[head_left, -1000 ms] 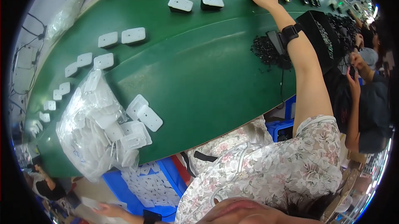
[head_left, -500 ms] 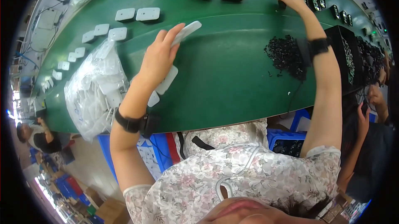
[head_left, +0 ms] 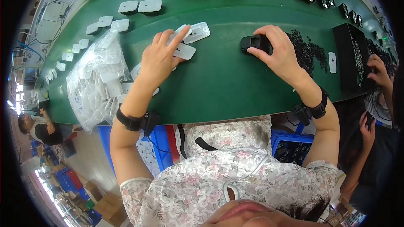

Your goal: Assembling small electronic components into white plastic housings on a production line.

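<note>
Head view. Your left hand (head_left: 159,58) lay palm-down on the green belt (head_left: 219,88), fingers loosely spread and nearly straight; the index fingertip rested on a white plastic cover (head_left: 179,34), with a second white cover (head_left: 184,52) partly under the fingers. No closed grasp there, only touching. Left forearm ran up from the lower edge, a black wrist strap (head_left: 134,121) around it.

Your right hand (head_left: 280,54) was curled around a small black housing (head_left: 253,43), thumb below and fingers over its far side, gripping it on the belt surface. Wrist bent inward, black band (head_left: 313,109) on it.

A third flat white cover (head_left: 197,32), rounded at the corners, lay just beside the left fingertips. A clear bag of white covers (head_left: 99,84), crinkled and glossy, sat left of that hand. A heap of small black parts (head_left: 309,50) lay just right of the housing.
</note>
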`<state>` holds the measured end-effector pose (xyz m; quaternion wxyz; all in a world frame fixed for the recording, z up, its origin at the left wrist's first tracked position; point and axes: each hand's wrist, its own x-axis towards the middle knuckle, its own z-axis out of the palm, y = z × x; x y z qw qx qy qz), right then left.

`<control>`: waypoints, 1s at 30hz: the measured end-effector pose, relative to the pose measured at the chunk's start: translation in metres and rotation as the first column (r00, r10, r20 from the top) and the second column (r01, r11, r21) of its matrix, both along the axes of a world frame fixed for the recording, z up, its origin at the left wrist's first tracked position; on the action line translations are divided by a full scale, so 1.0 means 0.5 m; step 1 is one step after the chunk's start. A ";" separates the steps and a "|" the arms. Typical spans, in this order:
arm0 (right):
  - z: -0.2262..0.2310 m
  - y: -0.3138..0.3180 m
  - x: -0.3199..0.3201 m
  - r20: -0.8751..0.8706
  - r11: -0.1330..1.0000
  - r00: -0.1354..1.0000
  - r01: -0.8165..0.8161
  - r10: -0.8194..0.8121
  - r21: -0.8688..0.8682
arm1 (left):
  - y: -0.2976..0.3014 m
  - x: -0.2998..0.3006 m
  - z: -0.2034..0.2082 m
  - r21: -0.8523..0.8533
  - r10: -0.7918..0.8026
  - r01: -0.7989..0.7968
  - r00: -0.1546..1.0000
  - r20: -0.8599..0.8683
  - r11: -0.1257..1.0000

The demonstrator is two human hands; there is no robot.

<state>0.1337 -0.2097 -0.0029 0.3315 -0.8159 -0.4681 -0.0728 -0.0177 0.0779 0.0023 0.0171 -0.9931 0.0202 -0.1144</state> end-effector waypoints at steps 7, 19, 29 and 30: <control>-0.017 -0.037 -0.025 0.033 0.993 0.999 0.010 -0.006 -0.114 | -0.007 0.010 -0.002 -0.177 -0.008 0.022 0.997 0.081 0.984; -0.039 0.018 -0.052 0.113 0.986 0.982 0.157 -0.151 -0.049 | -0.123 0.186 -0.047 -0.087 0.147 -0.148 0.989 -0.019 0.985; -0.022 -0.009 -0.086 -0.436 0.908 0.870 0.354 -0.232 0.223 | -0.020 0.223 -0.038 0.224 -0.641 0.624 0.767 0.005 0.749; -0.013 -0.014 -0.092 -0.466 0.899 0.851 0.378 -0.243 0.220 | -0.012 0.224 -0.039 0.168 -0.605 0.604 0.795 -0.049 0.779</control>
